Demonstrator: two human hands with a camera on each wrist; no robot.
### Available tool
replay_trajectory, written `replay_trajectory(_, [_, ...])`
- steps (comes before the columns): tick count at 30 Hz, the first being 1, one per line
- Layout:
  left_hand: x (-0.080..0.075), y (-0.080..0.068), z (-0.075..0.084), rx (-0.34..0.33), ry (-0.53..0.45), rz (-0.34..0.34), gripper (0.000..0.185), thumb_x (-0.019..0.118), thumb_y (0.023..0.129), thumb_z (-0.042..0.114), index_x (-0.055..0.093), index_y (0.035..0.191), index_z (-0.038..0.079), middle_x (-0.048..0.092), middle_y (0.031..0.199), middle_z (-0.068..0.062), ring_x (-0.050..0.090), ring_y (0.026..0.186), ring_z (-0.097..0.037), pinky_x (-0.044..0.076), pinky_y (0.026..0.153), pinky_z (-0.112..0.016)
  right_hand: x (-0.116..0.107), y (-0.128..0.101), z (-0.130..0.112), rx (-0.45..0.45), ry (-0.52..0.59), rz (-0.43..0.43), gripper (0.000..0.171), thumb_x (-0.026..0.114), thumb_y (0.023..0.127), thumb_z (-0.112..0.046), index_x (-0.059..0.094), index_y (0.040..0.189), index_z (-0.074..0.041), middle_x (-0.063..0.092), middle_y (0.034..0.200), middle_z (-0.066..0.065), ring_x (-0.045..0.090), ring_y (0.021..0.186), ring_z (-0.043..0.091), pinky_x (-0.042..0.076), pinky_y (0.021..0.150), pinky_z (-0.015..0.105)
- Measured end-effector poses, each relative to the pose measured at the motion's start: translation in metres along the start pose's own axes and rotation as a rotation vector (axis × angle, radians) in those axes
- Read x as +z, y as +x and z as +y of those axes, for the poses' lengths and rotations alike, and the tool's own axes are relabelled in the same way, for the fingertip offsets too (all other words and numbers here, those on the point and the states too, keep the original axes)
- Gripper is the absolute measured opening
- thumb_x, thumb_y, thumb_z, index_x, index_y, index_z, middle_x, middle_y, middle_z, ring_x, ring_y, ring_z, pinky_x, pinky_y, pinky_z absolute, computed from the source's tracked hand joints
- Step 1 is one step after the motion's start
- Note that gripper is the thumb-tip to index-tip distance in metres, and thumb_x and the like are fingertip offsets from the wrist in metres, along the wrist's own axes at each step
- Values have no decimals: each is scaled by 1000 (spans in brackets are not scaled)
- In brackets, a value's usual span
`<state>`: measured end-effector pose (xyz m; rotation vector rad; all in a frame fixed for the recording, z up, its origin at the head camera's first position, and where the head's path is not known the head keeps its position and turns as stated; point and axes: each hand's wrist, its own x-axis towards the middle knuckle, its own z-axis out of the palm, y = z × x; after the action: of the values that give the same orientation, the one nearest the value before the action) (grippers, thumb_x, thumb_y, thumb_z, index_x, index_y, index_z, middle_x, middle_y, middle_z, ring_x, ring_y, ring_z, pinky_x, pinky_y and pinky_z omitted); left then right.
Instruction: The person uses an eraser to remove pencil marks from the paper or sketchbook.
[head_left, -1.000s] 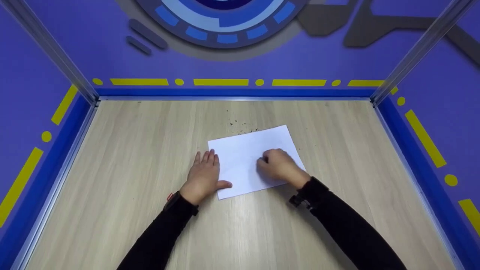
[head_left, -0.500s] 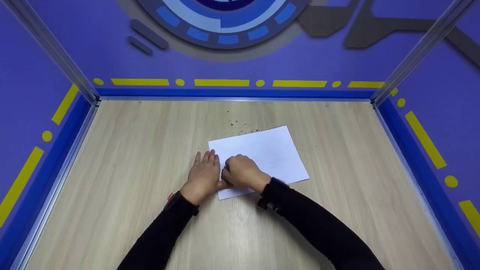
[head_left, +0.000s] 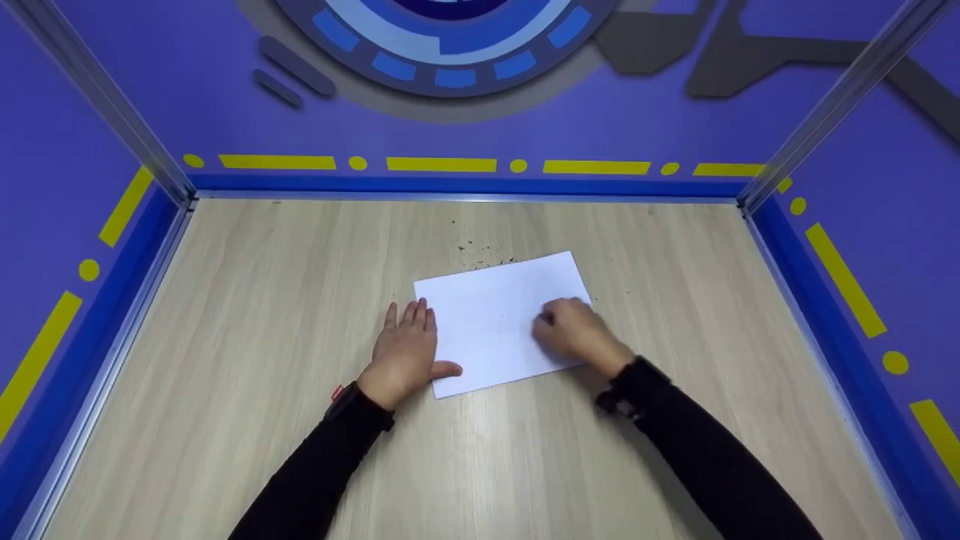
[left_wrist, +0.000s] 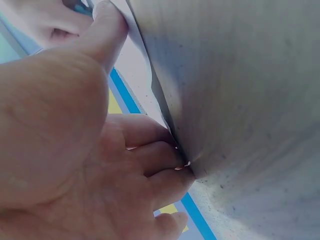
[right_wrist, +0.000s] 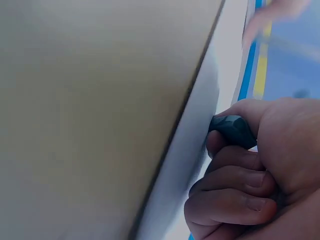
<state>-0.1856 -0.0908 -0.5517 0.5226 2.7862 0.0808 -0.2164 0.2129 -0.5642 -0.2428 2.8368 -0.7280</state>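
A white sheet of paper (head_left: 487,322) lies slightly turned on the wooden table. My left hand (head_left: 405,349) rests flat at its left edge, the thumb stretched over the lower left corner and the fingers straight. On the right part of the sheet, my right hand (head_left: 574,330) is curled with its knuckles up. In the right wrist view it pinches a small dark, blocky eraser (right_wrist: 232,130) between thumb and forefinger, against the paper. The other fingers are folded into the palm. From the head view the eraser is mostly hidden by the hand.
Small dark crumbs (head_left: 480,251) are scattered on the table (head_left: 300,300) just beyond the paper's far edge. Purple panels (head_left: 570,127) with yellow marks and metal rails (head_left: 465,198) enclose the table at the back and both sides.
Half a second ago my right hand was at the paper's left side, by the left thumb; now it is back on the right side. The left hand and paper have stayed put.
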Motion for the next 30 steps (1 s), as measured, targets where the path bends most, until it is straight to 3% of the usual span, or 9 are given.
replay_trajectory(5, [1, -1, -4, -3, -13, 4, 118, 72, 93, 75, 36, 167, -10, 32, 178, -30, 30, 170, -43, 17, 140, -65, -27, -10, 46, 110, -8, 29, 33, 63, 100, -20, 47, 72, -13, 44, 75, 1, 46, 74, 22, 35, 66, 35])
replay_trajectory(10, [4, -2, -5, -8, -3, 7, 119, 71, 93, 76, 36, 167, -11, 32, 178, -30, 30, 169, -44, 18, 140, -65, -37, -10, 53, 151, -41, -42, 34, 59, 102, -25, 48, 72, -13, 44, 75, 1, 47, 73, 23, 35, 64, 35])
replay_trajectory(16, [4, -1, -2, -5, -21, -6, 119, 72, 93, 75, 35, 167, -10, 31, 178, -30, 29, 170, -43, 17, 140, -64, -38, -9, 39, 188, -27, -52, 36, 59, 106, -28, 53, 74, -12, 46, 74, 2, 48, 70, 22, 38, 62, 35])
replay_trajectory(22, [1, 0, -1, -8, -28, -24, 119, 72, 94, 74, 33, 168, -11, 28, 179, -31, 27, 171, -43, 15, 140, -64, -28, -4, 14, 75, 32, -54, 42, 65, 108, -32, 52, 72, -14, 43, 70, -1, 46, 67, 19, 36, 64, 33])
replay_trajectory(26, [0, 2, -1, -7, -14, -26, 119, 71, 94, 75, 33, 168, -10, 28, 179, -31, 27, 170, -44, 15, 141, -63, -18, 2, -13, 33, 53, -77, 38, 67, 108, -35, 57, 77, -15, 47, 73, -1, 49, 71, 19, 39, 66, 33])
replay_trajectory(30, [-1, 2, 0, 1, -9, -10, 119, 72, 94, 75, 35, 167, -11, 30, 178, -31, 29, 169, -44, 16, 140, -63, -3, 8, -45, -65, 37, -96, 36, 69, 108, -34, 61, 79, -14, 54, 74, -1, 55, 74, 20, 46, 71, 36])
